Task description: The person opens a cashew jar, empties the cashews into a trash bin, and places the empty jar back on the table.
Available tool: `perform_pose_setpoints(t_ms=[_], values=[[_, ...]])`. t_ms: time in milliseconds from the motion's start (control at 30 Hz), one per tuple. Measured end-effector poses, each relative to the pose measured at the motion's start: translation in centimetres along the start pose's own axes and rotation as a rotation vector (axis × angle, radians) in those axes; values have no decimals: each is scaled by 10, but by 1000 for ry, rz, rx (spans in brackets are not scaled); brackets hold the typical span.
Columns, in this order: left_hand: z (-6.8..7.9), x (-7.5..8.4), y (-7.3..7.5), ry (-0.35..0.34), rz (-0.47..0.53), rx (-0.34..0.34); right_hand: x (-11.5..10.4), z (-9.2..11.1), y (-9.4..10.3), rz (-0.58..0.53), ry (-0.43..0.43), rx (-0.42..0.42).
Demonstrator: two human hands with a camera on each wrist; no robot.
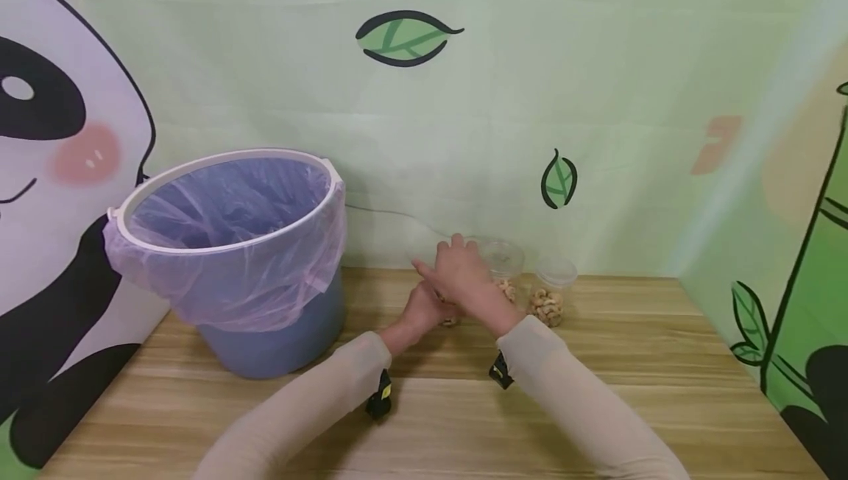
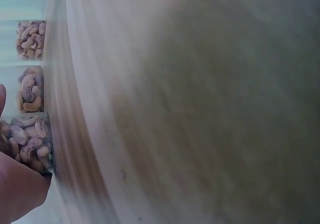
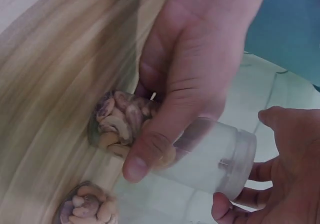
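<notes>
My left hand [image 1: 424,311] grips a clear jar [image 3: 207,156] of cashews [image 3: 117,124], its thumb across the side in the right wrist view. The jar's base is close to the wooden table. My right hand [image 1: 460,270] is at the clear lid [image 3: 240,166], with fingertips beside and behind its rim. Its thumb points away, apart from the lid; how firmly the fingers touch is unclear. Two more lidded jars of cashews stand to the right: a nearer jar [image 1: 505,263], partly behind my right hand, and a farther jar [image 1: 548,300].
A blue bucket [image 1: 265,351] with a pale rim and a pink plastic liner [image 1: 291,274] stands on the left of the wooden table [image 1: 437,421]. Behind it hangs a green printed backdrop [image 1: 464,119]. A thin cable [image 1: 391,212] runs along the backdrop towards the jars.
</notes>
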State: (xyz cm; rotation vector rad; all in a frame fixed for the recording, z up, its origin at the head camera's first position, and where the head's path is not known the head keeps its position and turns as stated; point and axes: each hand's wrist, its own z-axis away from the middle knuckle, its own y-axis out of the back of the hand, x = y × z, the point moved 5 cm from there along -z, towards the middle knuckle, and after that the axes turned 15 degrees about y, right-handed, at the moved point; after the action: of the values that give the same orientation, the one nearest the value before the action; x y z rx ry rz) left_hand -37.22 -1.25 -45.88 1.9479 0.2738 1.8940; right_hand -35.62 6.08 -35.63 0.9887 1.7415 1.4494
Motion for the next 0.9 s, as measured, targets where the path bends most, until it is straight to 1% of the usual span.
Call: perform_pose_setpoints(t_ms=[100,200,233,267,300,333,367,467,500,567,633,700,800,900], values=[[-1,3,0,-21,-112,38,-1,-1,-3,76,-3,-3],[-2,7,-1,-60,-294,91,0,0,-6,72,-28,6],[-1,8,-2,-74,-336,99,0,0,-7,65,-35,7],[-1,9,-3,-74,-344,101,1,0,-8,54,-41,13],[-1,9,-3,-67,-331,97,3,0,-10,44,-44,19],[-1,8,-3,-53,-293,84,4,0,-10,33,-43,31],[-2,7,-3,-30,-240,67,6,1,-11,21,-36,41],[-1,1,-2,55,-35,21,10,2,-13,-13,6,80],[-1,0,-2,75,5,9,12,2,-13,-30,23,99],[-1,-2,-2,97,30,-5,15,3,-14,-71,60,138],[-1,-3,-1,101,37,-21,17,3,-13,-101,102,175],[0,-2,-1,90,47,-45,19,4,-12,-135,145,193],[2,-1,0,67,82,-95,23,4,-10,-171,221,187],[2,0,-1,67,119,-152,25,3,-7,-186,305,140]])
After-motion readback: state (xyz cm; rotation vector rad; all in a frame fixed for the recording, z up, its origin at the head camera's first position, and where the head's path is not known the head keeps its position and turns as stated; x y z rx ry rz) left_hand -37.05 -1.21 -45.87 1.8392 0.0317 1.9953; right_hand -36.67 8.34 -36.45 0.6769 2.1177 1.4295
